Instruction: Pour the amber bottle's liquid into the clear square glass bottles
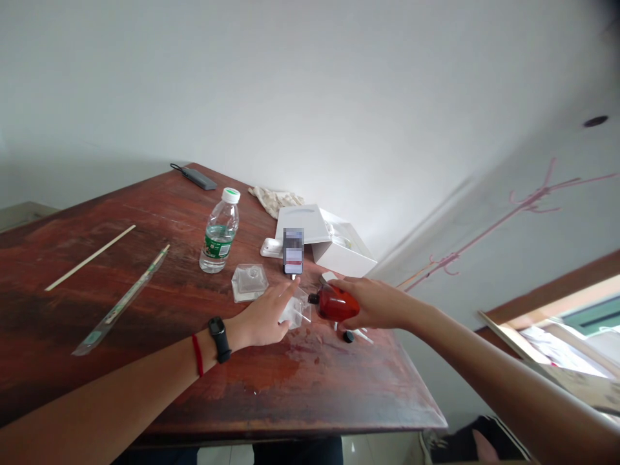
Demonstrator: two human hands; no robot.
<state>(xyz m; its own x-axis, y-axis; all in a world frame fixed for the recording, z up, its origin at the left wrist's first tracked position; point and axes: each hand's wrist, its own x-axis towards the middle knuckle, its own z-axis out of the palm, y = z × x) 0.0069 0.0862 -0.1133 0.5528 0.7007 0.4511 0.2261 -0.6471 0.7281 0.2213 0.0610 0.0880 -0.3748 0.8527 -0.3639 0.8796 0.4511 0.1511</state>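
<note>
My right hand (365, 300) is wrapped round a bottle of red liquid (338, 305). The bottle lies tilted on its side in the air, its dark neck pointing left above a small clear plastic container (301, 311). Fingers spread, my left hand (265, 316) rests at the left side of that container; whether it presses on it I cannot tell. Another clear plastic piece (249, 282) lies just behind the left hand. A black cap (348, 336) sits on the table below the bottle. Wet patches shine on the wood in front of the hands.
A smartphone (293, 252) stands upright before an open white box (343, 248). Left of it are a water bottle (220, 239), wrapped chopsticks (123, 300), a thin wooden stick (91, 257) and a grey device (196, 176). The table's (300, 413) front edge is near me.
</note>
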